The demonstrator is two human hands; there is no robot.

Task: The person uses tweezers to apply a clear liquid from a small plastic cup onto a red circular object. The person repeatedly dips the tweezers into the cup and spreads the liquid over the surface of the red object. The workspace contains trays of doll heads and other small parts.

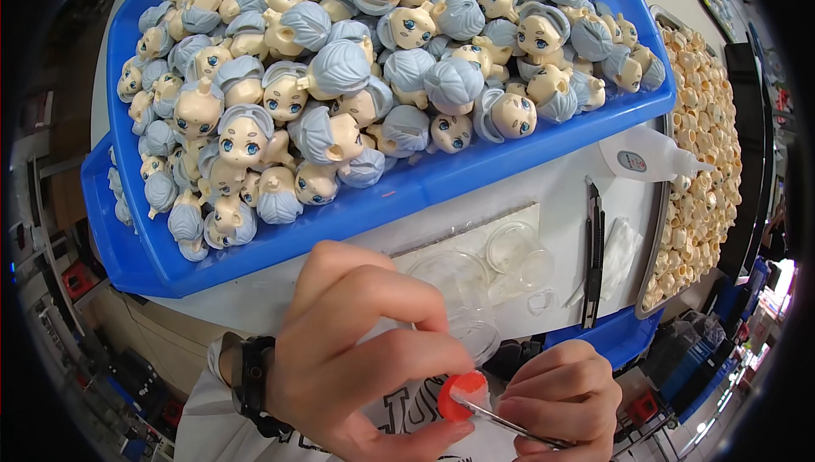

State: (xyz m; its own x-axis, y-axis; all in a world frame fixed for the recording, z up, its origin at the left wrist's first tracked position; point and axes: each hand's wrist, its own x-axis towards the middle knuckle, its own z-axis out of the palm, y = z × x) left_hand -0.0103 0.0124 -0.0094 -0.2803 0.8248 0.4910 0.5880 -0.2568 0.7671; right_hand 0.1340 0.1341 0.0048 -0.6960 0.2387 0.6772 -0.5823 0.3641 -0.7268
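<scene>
And it's a workshop we're in, one for small-part assembly! Just look at the sheer numbers: a blue plastic bin (pixel 424 201) piled high with near-identical blue-haired doll heads (pixel 244 141), and over to the right, a metal tray (pixel 660 237) heaped with little cream-coloured parts (pixel 700 216)! Tools and supplies as well: black utility knife (pixel 592 250) and white squeeze bottle (pixel 637 154) on the table (pixel 560 194), metal tweezers (pixel 501 422) in play!
</scene>
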